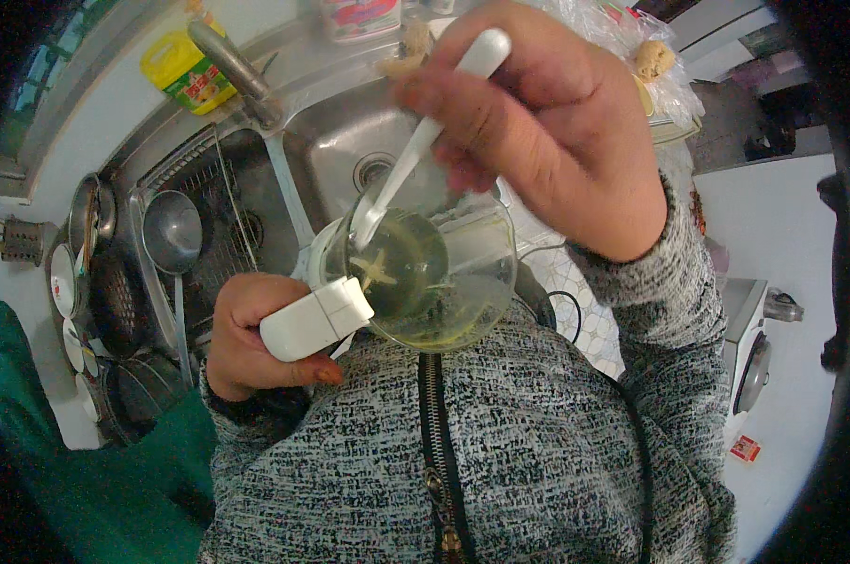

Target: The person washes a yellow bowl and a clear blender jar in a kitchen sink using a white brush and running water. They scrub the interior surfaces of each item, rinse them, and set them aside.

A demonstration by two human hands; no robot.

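My left hand (245, 338) is closed around the white handle (312, 324) of a clear blender jug (478, 303). The jug is tilted in front of my chest, its wide mouth towards me. Yellowish residue clings to its inner wall, and a blade (375, 271) shows at the bottom. Above the jug, my right hand (538, 134) grips a slim white utensil (414, 151), with a rounded end sticking up past the fingers. Its lower end reaches inside the jug near the rim; the exact shape of that end is unclear.
Behind the jug lies a steel sink basin (333, 137) with a faucet (231, 67). A ladle (173, 229) rests over the left basin's rack. A yellow detergent jug (189, 74) stands behind. Stacked dishes (65, 282) and green cloth (115, 486) are at left; a plastic bag (668, 70) is at right.
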